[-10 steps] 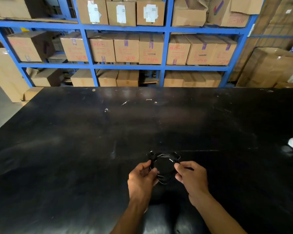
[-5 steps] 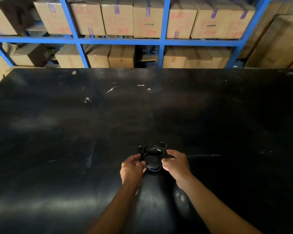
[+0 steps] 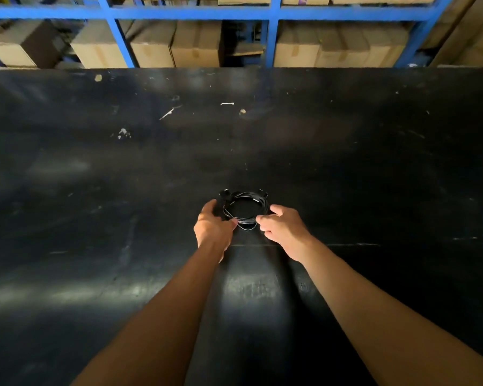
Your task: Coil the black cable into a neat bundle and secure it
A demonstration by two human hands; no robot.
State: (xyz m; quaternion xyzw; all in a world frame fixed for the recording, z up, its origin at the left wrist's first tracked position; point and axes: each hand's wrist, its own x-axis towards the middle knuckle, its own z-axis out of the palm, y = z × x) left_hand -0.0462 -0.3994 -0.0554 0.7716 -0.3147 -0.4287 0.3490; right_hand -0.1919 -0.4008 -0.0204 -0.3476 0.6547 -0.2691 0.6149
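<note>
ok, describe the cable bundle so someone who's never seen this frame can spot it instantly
On the wide black table before the blue shelving, look near the middle. Between the left hand and right hand sits the black cable, a small round coil; only faint highlights on its loops separate it from the tabletop.

one coiled black cable (image 3: 246,208), two hands, one black table (image 3: 374,162), one blue rack (image 3: 190,12)

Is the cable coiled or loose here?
Coiled: the cable forms a round multi-loop ring on the table. Whether it is tied, cannot tell.
</note>
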